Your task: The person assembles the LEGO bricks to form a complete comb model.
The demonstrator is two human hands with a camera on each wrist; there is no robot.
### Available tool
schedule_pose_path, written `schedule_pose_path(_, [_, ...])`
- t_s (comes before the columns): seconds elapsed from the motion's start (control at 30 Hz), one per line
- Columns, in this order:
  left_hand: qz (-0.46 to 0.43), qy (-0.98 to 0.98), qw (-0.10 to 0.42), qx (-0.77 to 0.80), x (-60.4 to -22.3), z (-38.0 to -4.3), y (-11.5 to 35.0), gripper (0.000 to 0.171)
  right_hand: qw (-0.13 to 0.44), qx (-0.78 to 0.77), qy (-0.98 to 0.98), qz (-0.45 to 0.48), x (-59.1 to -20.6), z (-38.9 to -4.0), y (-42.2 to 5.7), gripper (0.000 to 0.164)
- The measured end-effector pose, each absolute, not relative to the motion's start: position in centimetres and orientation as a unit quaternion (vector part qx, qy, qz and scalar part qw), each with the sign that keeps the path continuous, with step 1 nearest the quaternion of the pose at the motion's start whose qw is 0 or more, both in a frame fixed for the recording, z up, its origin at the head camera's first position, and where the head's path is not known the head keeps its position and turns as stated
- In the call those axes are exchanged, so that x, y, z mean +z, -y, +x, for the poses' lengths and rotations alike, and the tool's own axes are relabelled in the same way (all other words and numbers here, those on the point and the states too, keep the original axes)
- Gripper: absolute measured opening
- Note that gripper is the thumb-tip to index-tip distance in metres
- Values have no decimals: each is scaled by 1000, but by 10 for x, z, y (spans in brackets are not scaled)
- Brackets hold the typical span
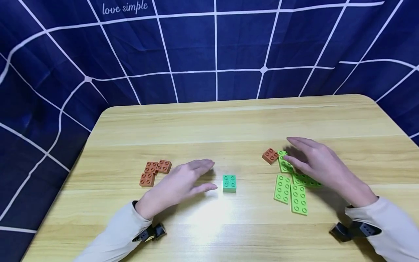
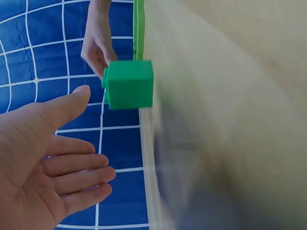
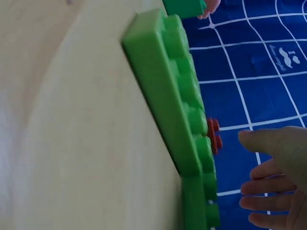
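Note:
My left hand (image 1: 184, 182) hovers over the table's middle, thumb and fingers apart and holding nothing. Just right of its fingertips a green toy brick (image 1: 229, 183) with studs on top stands on the wood; it also shows in front of the palm as a green brick (image 2: 129, 85) in the left wrist view. My right hand (image 1: 315, 162) is spread above several light green studded bricks (image 1: 298, 199), covering part of them. Nothing is in its grasp. A red-brown brick (image 1: 270, 155) lies left of that hand, against one light green piece.
Three red-brown bricks (image 1: 147, 179) lie clustered left of the left hand. All pieces are on a pale wooden table (image 1: 212, 127) with rounded far corners. Behind it hangs a dark blue curtain (image 1: 190, 43) with white lines.

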State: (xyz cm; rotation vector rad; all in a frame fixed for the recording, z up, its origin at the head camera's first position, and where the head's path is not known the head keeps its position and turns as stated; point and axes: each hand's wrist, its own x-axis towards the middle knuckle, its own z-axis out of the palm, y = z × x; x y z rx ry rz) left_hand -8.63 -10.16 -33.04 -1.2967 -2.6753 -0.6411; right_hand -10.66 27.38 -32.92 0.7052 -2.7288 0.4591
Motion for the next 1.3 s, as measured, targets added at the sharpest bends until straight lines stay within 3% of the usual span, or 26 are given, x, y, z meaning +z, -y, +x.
schedule_pose_path(0.33, [-436, 864, 12, -250, -336, -88, 84, 54, 131, 154, 939, 279, -335, -108, -255, 53])
schedule_pose_path(0.7, [-427, 864, -4, -268, -339, -89, 75, 56, 111, 142, 941, 286, -336, -112, -242, 50])
schedule_pose_path(1.3, [-417, 865, -22, -279, -343, -88, 71, 46, 97, 143, 943, 285, -338, -116, -234, 43])
